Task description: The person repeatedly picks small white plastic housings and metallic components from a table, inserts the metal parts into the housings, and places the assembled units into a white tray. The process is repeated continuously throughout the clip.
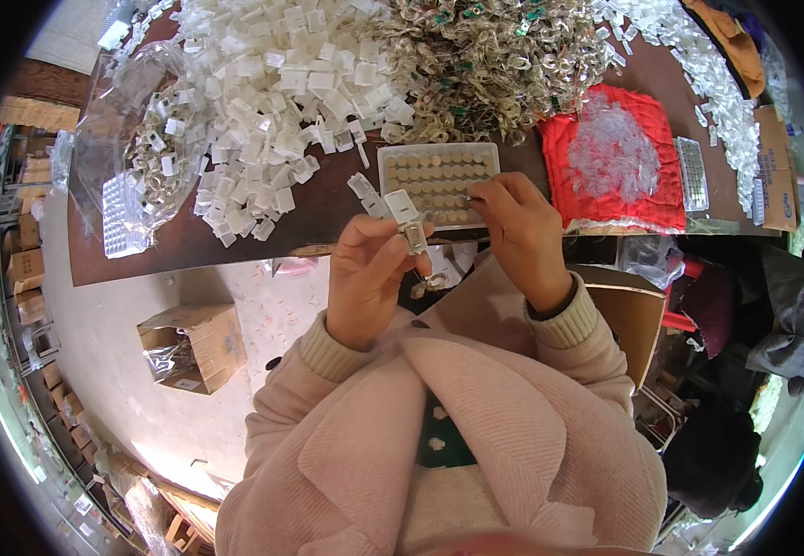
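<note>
My left hand (370, 278) holds a small white plastic clip piece (407, 221) upright between thumb and fingers, just above the table's near edge. My right hand (518, 236) reaches over a clear rectangular tray (439, 176) filled with rows of small round tan discs, its fingertips pinched at the tray's right side. Whether a disc is between those fingers I cannot tell. A second white clip (363, 190) lies just left of the tray.
A big heap of white plastic clips (263, 102) covers the brown table's (189, 246) left. A pile of metal rings (476, 60) lies behind the tray. A red cloth (606, 195) holds clear bits. An open cardboard box (194, 347) stands on the floor.
</note>
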The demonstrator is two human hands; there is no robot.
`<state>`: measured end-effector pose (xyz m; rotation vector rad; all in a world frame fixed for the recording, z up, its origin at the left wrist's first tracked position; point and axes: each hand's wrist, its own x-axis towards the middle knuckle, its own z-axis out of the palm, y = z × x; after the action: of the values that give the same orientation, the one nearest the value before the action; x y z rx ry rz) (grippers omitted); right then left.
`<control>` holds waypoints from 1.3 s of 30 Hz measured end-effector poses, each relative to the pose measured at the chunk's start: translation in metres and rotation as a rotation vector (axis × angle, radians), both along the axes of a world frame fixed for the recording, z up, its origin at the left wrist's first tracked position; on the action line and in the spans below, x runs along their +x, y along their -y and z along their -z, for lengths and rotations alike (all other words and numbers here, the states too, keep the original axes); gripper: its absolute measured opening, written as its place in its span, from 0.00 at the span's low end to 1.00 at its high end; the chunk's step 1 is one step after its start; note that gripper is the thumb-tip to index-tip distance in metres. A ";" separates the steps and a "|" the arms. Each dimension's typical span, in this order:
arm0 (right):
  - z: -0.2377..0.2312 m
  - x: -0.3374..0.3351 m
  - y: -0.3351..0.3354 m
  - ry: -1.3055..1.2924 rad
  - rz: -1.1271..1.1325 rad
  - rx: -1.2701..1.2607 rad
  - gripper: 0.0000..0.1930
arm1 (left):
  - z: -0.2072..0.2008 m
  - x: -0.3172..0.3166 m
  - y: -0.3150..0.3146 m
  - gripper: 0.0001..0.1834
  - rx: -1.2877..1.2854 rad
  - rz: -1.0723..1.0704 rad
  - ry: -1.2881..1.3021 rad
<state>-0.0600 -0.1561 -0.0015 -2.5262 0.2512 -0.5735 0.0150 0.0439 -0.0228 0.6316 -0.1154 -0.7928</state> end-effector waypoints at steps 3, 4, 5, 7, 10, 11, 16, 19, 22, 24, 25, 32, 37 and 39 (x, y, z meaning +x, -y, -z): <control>-0.010 0.004 -0.005 0.005 -0.001 0.020 0.12 | -0.001 0.001 0.007 0.09 0.012 -0.011 0.028; -0.014 0.005 -0.007 0.019 0.009 0.043 0.12 | -0.002 0.000 0.009 0.09 0.011 -0.023 0.032; -0.018 0.005 -0.011 0.100 -0.042 0.090 0.11 | -0.003 -0.001 0.011 0.08 0.012 -0.036 0.034; -0.027 0.001 -0.021 0.227 -0.117 0.189 0.10 | -0.005 -0.004 0.015 0.08 0.017 -0.051 0.061; -0.036 -0.003 -0.031 0.152 -0.194 0.230 0.09 | -0.007 -0.006 0.018 0.09 0.023 -0.061 0.114; -0.037 -0.003 -0.033 0.121 -0.215 0.224 0.09 | -0.008 -0.007 0.018 0.09 0.029 -0.070 0.111; -0.039 -0.001 -0.037 0.120 -0.216 0.161 0.11 | -0.009 -0.008 0.015 0.08 0.042 -0.066 0.092; -0.039 -0.002 -0.038 0.125 -0.209 0.213 0.12 | -0.010 -0.006 0.012 0.07 0.043 -0.046 0.054; -0.036 0.000 -0.039 0.213 -0.181 0.242 0.12 | -0.012 -0.004 0.010 0.05 0.051 -0.024 -0.028; -0.033 0.004 -0.042 0.311 -0.135 0.207 0.11 | -0.012 -0.004 0.011 0.06 0.019 0.002 -0.080; -0.031 0.006 -0.043 0.325 -0.150 0.197 0.11 | -0.012 -0.004 0.011 0.06 0.003 0.010 -0.080; -0.032 0.007 -0.039 0.251 -0.218 0.226 0.14 | -0.006 -0.004 0.005 0.07 0.001 0.069 -0.124; -0.028 0.001 -0.045 0.340 -0.222 0.067 0.16 | -0.003 -0.009 0.010 0.06 0.069 -0.037 -0.055; -0.023 -0.003 -0.043 0.316 -0.220 0.110 0.17 | -0.004 -0.010 0.013 0.06 0.090 -0.060 -0.059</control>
<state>-0.0625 -0.1127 0.0216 -2.2772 -0.1065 -0.8314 0.0055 0.0311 -0.0190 0.6935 -0.0067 -0.7611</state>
